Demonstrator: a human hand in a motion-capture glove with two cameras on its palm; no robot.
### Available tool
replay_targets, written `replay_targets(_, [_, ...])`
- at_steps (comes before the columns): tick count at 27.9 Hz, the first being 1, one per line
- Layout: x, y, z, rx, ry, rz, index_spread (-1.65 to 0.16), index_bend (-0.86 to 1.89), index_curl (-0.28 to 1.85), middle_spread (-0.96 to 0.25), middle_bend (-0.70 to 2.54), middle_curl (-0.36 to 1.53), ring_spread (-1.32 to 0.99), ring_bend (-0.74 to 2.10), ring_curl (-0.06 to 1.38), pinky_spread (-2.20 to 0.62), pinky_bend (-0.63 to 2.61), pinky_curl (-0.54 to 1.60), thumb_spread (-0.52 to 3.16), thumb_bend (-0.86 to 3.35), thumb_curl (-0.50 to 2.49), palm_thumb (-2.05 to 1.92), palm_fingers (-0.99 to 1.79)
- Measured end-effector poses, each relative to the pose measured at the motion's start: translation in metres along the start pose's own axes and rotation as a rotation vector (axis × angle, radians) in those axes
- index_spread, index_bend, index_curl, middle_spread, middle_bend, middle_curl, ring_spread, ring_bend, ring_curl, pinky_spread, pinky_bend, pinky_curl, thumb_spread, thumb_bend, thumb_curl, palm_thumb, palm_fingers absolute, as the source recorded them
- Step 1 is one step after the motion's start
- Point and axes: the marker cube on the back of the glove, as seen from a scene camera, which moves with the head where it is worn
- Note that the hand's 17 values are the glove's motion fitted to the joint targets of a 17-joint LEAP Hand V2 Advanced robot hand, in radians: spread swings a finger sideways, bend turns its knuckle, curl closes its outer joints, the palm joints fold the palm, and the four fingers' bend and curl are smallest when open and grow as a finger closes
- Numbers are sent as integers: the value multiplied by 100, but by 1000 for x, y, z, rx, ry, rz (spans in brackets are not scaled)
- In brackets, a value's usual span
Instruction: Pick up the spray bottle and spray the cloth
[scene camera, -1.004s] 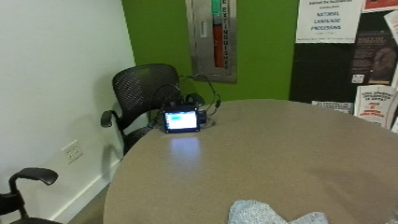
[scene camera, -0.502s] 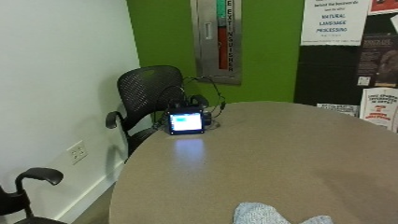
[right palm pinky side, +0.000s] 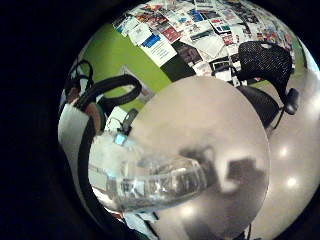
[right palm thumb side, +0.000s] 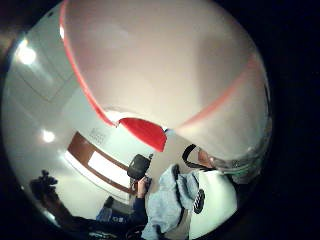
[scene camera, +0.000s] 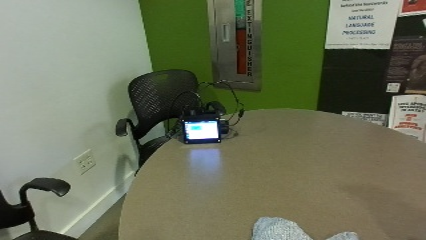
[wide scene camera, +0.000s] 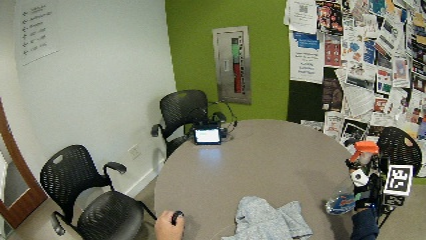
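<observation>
In the wide outside view, a clear spray bottle with an orange head and a blue label is held upright at the table's right edge. My gloved right hand grips it around the neck. A crumpled grey-blue cloth lies on the table's near edge, to the left of the bottle. Its top edge shows in the outside view. The bottle's clear body fills both palm views, and the cloth shows below it.
A round grey table carries a small device with a lit screen and cables at its far edge. Black mesh chairs stand around it. A bare left hand holds a small black object at the near edge.
The outside camera has shifted a little. The cloth and the device lie where they were.
</observation>
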Motion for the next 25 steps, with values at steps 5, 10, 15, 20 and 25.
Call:
replay_targets(5, [-1,1,1,84,4,-9,-29,21,26,-20,50,46,-24,63,41,-27,48,40,67,-1,56,97,134])
replay_targets(10, [-4,-1,4,115,24,-50,-29,22,30,-21,52,48,-25,63,42,-30,49,40,57,-2,59,99,134])
replay_targets(15, [-5,0,4,132,42,-75,-29,22,34,-21,54,50,-25,63,43,-31,50,41,51,-3,62,100,134])
replay_targets(20, [-3,-2,2,147,60,-112,-30,22,38,-21,53,50,-25,63,44,-31,53,42,48,-3,64,100,133])
replay_targets(25, [-3,-3,-1,156,64,-112,-30,21,41,-21,54,51,-25,63,45,-31,54,43,47,-3,65,100,133])
